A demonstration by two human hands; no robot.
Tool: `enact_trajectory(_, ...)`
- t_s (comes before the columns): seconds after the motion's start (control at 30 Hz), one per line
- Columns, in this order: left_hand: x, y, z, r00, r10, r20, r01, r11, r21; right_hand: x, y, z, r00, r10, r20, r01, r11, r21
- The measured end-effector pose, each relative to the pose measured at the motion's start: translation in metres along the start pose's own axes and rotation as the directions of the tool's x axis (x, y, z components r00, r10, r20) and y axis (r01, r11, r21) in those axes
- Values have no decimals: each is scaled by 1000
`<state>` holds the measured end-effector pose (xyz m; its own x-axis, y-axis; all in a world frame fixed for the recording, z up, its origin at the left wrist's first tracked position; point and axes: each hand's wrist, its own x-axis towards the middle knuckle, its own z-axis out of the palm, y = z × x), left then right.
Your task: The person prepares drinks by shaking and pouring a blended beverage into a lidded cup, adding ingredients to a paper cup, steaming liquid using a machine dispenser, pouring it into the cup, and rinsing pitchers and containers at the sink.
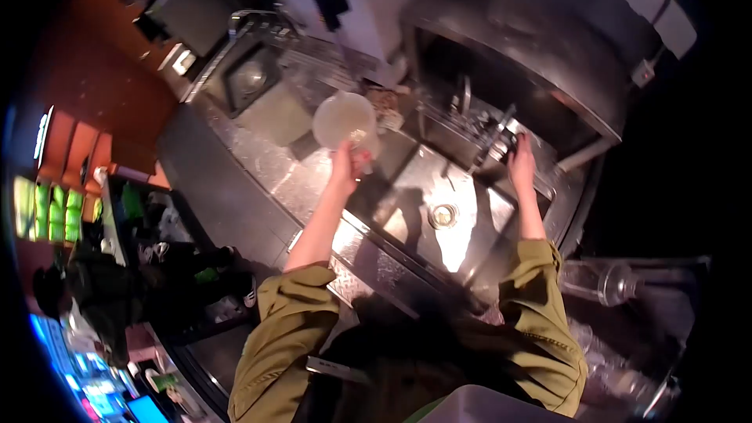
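My left hand (348, 164) is closed on the near side of a translucent, whitish round pitcher (343, 119), held over the left edge of the steel sink (423, 176). What is inside the pitcher is too blurred to make out. Over at the sink's back right, my right hand (521, 160) is at a metal faucet (501, 135), its fingers closed against the fitting and partly hidden. The sink basin has a round drain (443, 216) in its floor, under bright light.
Clear plastic containers (603, 282) lie at the lower right. A smaller sink (251, 77) is set in the counter at the far left. Above the faucet runs a steel shelf (509, 39). Another person (110, 290) in dark clothes is at the left.
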<state>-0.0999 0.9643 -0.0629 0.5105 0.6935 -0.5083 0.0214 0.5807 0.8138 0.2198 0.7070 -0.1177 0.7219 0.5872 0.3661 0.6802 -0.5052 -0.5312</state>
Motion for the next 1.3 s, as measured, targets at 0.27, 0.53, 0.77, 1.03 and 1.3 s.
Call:
enact_trajectory(0.27,-58,-84,54,973,149,175,-170,978,117,3,7,-19,996,-80,51,74,993,97)
enact_trajectory(0.53,-31,-150,125,954,-1,300,-74,969,236,5,13,-14,997,-63,47,56,990,131)
enact_trajectory(0.77,3,-182,120,918,-58,393,-43,969,244,6,2,-26,994,-59,91,46,989,142)
enact_trajectory(1.03,18,-186,103,878,-110,465,-68,934,350,6,8,-26,987,-99,123,88,992,93)
enact_trajectory(1.3,34,-177,94,851,-142,505,-81,916,394,8,9,-32,985,-133,113,118,984,131)
